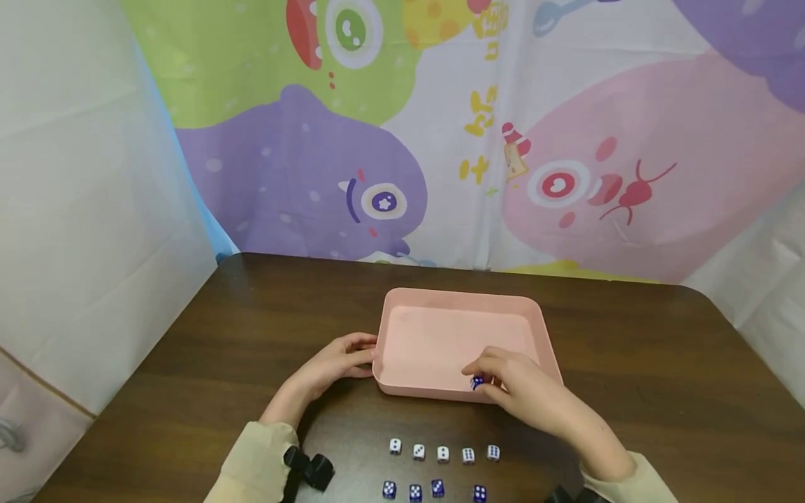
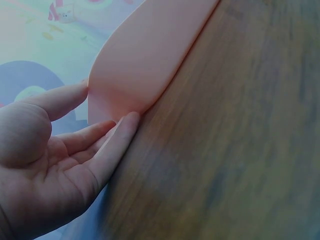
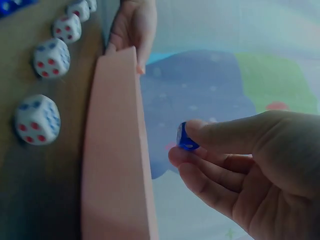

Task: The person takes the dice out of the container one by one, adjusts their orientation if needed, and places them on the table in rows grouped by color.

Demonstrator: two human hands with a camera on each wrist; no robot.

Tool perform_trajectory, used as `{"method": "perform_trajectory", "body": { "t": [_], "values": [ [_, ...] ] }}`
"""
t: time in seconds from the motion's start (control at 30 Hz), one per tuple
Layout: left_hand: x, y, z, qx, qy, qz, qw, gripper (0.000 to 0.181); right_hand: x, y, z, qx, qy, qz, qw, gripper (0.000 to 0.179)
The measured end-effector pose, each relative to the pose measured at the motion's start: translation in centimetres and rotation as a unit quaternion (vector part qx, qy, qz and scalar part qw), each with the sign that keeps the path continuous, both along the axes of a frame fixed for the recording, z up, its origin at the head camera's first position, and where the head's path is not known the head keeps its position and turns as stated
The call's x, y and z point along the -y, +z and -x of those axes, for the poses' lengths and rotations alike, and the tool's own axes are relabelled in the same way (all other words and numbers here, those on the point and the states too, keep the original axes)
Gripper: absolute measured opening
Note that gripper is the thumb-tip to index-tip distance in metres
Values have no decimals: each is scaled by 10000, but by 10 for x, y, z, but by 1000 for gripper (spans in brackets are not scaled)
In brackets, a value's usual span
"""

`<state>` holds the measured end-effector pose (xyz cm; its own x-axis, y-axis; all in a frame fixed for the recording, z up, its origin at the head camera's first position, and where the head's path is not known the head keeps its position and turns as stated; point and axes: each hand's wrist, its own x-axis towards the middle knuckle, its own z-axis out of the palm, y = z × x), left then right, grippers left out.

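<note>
A dark blue die (image 1: pixel 476 382) is pinched between the thumb and fingertips of my right hand (image 1: pixel 525 388), above the near side of a pink tray (image 1: pixel 455 335). The right wrist view shows this blue die (image 3: pixel 187 137) apart from the tray's near wall (image 3: pixel 115 150). At the tray's left end, my left hand (image 1: pixel 339 360) touches the outer wall with extended fingers. In the left wrist view, the left hand's fingertips (image 2: pixel 131 118) rest against the tray wall (image 2: pixel 150 55) close to the tabletop.
Several white dice (image 1: pixel 443 454) stand in a row on the brown table (image 1: pixel 302 293), nearer to me than the tray. Closer still lies a row of several blue dice (image 1: pixel 415 492). A cartoon-printed curtain (image 1: pixel 302 168) hangs behind the table.
</note>
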<state>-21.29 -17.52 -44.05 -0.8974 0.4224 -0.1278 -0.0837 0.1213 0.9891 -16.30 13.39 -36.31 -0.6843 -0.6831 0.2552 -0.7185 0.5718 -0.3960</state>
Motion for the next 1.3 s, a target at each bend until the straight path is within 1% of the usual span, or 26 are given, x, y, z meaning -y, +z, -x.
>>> {"method": "perform_trajectory", "body": {
  "t": [0.1,0.2,0.3,0.53,0.67,0.8,0.93,1.1,1.2,1.3],
  "values": [
    [-1,1,0,-3,18,4,10000,46,-3,-2,-7,104,84,87,9999,15],
    [-1,1,0,-5,2,5,10000,47,-7,-4,-14,299,95,170,9994,13],
    [-2,1,1,10,-17,-2,10000,46,-11,-8,-20,380,154,201,9990,12],
    [-4,1,1,11,9,25,10000,45,-16,-13,-31,293,286,40,9992,13],
    [-4,1,1,4,-1,63,10000,47,-19,-16,-37,540,354,-41,9979,13],
    [-4,1,1,-5,-15,74,10000,47,-21,-19,-40,836,386,-119,9957,14],
    [-4,1,1,6,-37,74,10000,47,-22,-20,-41,970,467,-190,9940,14],
    [-4,2,1,24,-14,88,10000,48,-22,-21,-42,1248,615,-481,9891,15],
    [-4,2,0,17,1,104,9999,49,-22,-23,-44,1204,610,-687,9885,17],
    [-3,2,0,76,74,127,9999,48,-21,-24,-48,1163,596,-770,9884,20]
  ]
}}
